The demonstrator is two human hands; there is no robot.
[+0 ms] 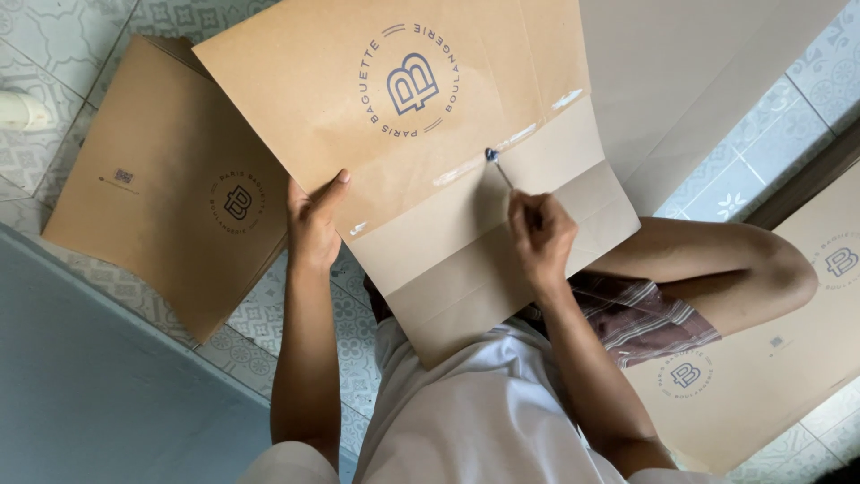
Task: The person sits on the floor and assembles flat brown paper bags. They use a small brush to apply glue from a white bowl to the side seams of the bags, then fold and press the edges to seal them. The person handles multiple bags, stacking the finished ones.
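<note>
A flat brown paper bag (pixel 385 134) with a round dark-blue printed emblem lies across my lap, its unprinted bottom flap folded toward me. My left hand (pixel 313 224) grips the bag's left edge, thumb on top. My right hand (pixel 540 235) holds a thin stick-like tool (pixel 498 167) whose blue tip touches the fold line, where a shiny wet streak of glue (pixel 502 148) runs along the seam.
Another flat brown bag (pixel 161 188) lies on the patterned tile floor (pixel 54 54) at the left. More brown paper sheets (pixel 788 332) lie at the right, by my bent knee (pixel 761 269). A pale blue surface (pixel 98 376) fills the lower left.
</note>
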